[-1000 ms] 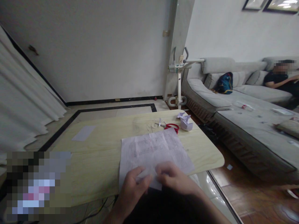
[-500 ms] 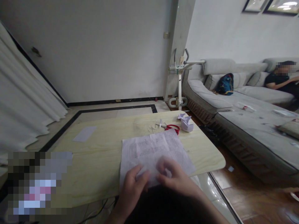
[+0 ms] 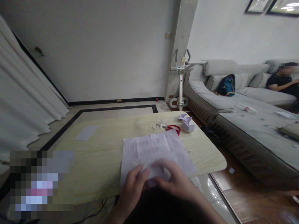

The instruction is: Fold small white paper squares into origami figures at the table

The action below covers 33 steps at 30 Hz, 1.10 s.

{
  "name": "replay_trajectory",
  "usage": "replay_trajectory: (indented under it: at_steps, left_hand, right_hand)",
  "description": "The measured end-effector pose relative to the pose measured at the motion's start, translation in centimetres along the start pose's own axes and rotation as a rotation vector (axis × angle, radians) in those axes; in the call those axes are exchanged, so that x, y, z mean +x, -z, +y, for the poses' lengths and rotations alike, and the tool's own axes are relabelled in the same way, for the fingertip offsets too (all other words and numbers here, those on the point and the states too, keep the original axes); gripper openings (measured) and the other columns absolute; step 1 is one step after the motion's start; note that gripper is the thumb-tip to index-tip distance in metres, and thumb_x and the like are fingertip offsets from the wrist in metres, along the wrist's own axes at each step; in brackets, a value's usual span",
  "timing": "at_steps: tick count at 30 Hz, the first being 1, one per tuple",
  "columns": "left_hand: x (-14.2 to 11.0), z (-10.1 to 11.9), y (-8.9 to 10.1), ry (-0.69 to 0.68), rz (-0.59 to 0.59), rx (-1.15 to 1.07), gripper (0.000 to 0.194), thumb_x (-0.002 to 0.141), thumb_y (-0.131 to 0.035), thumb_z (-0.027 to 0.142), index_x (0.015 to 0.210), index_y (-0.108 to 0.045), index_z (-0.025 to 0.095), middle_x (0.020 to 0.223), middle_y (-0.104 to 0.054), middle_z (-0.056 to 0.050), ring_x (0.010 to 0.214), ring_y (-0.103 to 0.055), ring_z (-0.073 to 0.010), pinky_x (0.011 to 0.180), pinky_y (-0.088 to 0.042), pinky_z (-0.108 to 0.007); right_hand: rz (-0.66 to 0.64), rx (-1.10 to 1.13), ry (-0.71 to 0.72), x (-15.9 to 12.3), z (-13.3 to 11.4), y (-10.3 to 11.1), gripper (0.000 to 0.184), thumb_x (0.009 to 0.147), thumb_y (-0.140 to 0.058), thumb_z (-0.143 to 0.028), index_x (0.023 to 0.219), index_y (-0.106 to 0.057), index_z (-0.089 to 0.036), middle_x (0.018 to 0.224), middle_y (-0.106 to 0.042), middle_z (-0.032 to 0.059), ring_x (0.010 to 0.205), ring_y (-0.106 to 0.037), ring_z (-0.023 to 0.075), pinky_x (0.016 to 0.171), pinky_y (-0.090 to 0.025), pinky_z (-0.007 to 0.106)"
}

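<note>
A printed sheet of paper (image 3: 154,144) with fold creases lies at the table's near edge, below my hands. My left hand (image 3: 135,179) is closed, its thumb and fingers pinching a piece of white paper (image 3: 151,173) whose shape is hard to make out against the sheet. From the other side my right hand (image 3: 171,175) curls its fingers and thumb around this piece; its fingertips are blurred. Beyond the sheet, red-handled scissors (image 3: 173,128) lie among thin paper strips (image 3: 153,128). A folded paper piece (image 3: 187,123) stands to their right.
A flat pale paper (image 3: 86,133) lies on the left of the wooden table (image 3: 100,161). To the right are a grey sofa (image 3: 254,130) with a blue backpack (image 3: 227,85) and a seated person (image 3: 280,81). White exercise equipment (image 3: 180,84) stands behind the table.
My right hand has moved slightly closer to my left, its fingers now around the white paper piece. The whole view has shifted a little; the things on the table lie as before.
</note>
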State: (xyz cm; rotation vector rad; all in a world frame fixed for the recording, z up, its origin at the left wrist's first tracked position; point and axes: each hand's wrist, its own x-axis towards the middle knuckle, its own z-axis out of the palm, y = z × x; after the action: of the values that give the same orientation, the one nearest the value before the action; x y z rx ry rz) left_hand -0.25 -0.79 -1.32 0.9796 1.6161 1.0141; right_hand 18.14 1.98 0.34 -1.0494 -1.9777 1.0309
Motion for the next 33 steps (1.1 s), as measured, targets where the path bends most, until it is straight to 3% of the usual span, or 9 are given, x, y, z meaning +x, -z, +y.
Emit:
replay_trajectory:
  at_steps: [4, 8, 12, 18, 23, 28, 33]
  left_hand:
    - [0.2, -0.3, 0.1, -0.044, 0.021, 0.014, 0.048, 0.072, -0.068, 0.05, 0.105, -0.069, 0.014, 0.108, -0.073, -0.01, 0.104, -0.066, -0.029, 0.087, -0.052, -0.031]
    - [0.2, -0.1, 0.3, -0.05, -0.003, 0.013, 0.049, 0.073, -0.067, 0.051, 0.105, -0.07, 0.014, 0.103, -0.074, -0.01, 0.097, -0.068, -0.0284, 0.083, -0.053, -0.031]
    - [0.1, 0.5, 0.3, -0.095, 0.008, -0.001, 0.038, 0.071, -0.071, 0.05, 0.09, -0.072, 0.017, 0.092, -0.075, -0.008, 0.09, -0.068, -0.028, 0.076, -0.054, -0.03]
    - [0.3, 0.3, 0.3, -0.145, -0.168, 0.0, 0.033, 0.08, -0.062, 0.05, 0.077, -0.07, 0.018, 0.063, -0.067, 0.0, 0.061, -0.064, -0.0202, 0.058, -0.052, -0.027]
    - [0.5, -0.1, 0.3, -0.099, -0.026, 0.012, 0.037, 0.072, -0.07, 0.05, 0.088, -0.072, 0.017, 0.086, -0.075, -0.006, 0.086, -0.069, -0.0267, 0.072, -0.055, -0.03]
    - [0.6, -0.1, 0.2, -0.05, 0.008, -0.026, 0.042, 0.071, -0.069, 0.051, 0.094, -0.073, 0.016, 0.098, -0.076, -0.01, 0.094, -0.07, -0.0305, 0.079, -0.056, -0.036]
    - [1.8, -1.7, 1.0, -0.105, 0.067, -0.037, 0.033, 0.074, -0.067, 0.044, 0.094, -0.075, 0.02, 0.112, -0.075, -0.01, 0.112, -0.064, -0.0321, 0.096, -0.05, -0.04]
  right_hand:
    - [0.013, -0.024, 0.013, 0.0, 0.0, 0.0, 0.029, 0.08, -0.064, -0.017, 0.109, -0.063, -0.023, 0.1, -0.067, 0.0039, 0.091, -0.06, 0.0214, 0.082, -0.047, 0.033]
    - [0.044, -0.034, 0.023, 0.1, -0.2, -0.1, 0.028, 0.081, -0.062, -0.016, 0.108, -0.062, -0.023, 0.1, -0.067, 0.0041, 0.092, -0.061, 0.0218, 0.084, -0.047, 0.035]
    - [0.067, -0.039, 0.048, 0.1, -0.1, -0.2, 0.029, 0.081, -0.062, -0.015, 0.109, -0.061, -0.023, 0.102, -0.066, 0.0046, 0.092, -0.06, 0.0217, 0.081, -0.048, 0.034]
    - [0.061, -0.025, 0.13, 0.4, -0.2, -0.2, 0.025, 0.083, -0.062, -0.013, 0.105, -0.061, -0.022, 0.096, -0.066, 0.0026, 0.088, -0.06, 0.0185, 0.08, -0.048, 0.03]
    - [0.023, -0.029, 0.169, 0.3, 0.0, -0.1, 0.039, 0.078, -0.069, -0.012, 0.114, -0.059, -0.024, 0.108, -0.066, 0.0036, 0.101, -0.06, 0.0203, 0.088, -0.047, 0.031]
    - [0.054, -0.036, 0.144, 0.3, 0.1, -0.4, 0.032, 0.079, -0.066, -0.011, 0.109, -0.06, -0.023, 0.102, -0.067, 0.0024, 0.093, -0.061, 0.0187, 0.083, -0.048, 0.03]
    - [0.117, -0.058, 0.141, 0.2, 0.1, -0.8, 0.028, 0.081, -0.065, -0.013, 0.106, -0.061, -0.024, 0.099, -0.067, 0.0022, 0.091, -0.061, 0.0192, 0.081, -0.048, 0.03]
